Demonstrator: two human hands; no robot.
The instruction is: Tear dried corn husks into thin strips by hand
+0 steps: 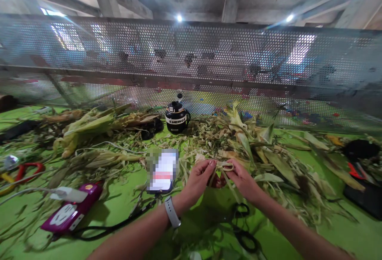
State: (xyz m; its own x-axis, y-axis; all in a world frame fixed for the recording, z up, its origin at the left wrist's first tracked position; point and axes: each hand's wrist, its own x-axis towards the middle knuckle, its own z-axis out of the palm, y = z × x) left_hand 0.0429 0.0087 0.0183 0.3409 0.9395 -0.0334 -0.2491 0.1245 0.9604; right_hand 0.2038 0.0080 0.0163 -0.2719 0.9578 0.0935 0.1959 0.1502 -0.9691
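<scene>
My left hand (200,178) and my right hand (241,178) meet over the green table, both closed on a pale strip of corn husk (224,167). The strip bends into a small loop near my right fingertips, and an end of it hangs down below. Just under my right hand lie scissors with black handles (245,239); their blades are hard to make out. A heap of dry corn husks (256,144) spreads behind and to the right of my hands. To the left of my left hand lies a phone (163,171) with its screen lit.
A black jug marked ENERGY (176,117) stands at the back before a perforated metal screen (134,61). At left are a purple power bank (73,208) with a white plug, cables and more husks (92,126). A dark flat object (365,196) lies at far right.
</scene>
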